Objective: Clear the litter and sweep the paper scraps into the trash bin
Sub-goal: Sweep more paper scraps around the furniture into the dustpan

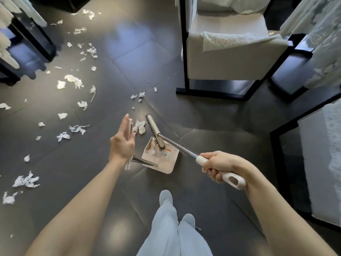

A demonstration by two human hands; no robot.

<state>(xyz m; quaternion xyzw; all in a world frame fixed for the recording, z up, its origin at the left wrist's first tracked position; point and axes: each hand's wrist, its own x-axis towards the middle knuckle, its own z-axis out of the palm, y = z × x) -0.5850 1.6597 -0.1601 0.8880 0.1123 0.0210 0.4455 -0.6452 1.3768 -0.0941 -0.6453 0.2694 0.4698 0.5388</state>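
Fingers of the right hand (219, 167) curl round the white grip of a metal-shafted broom (156, 131), its bristle head resting at the mouth of a beige plastic dustpan (162, 157). The left hand (121, 145) holds the pan's upright handle between thumb and nearly straight fingers. Little seems collected: most torn white paper scraps (73, 80) litter the dark tiled floor (129, 61). No trash bin shows.

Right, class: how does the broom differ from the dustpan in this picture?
The broom is slanted, its head reaching into the pan; the dustpan sits on the floor. The broom is held by the right hand, the dustpan's handle by the left hand. Both are pale with metal shafts.
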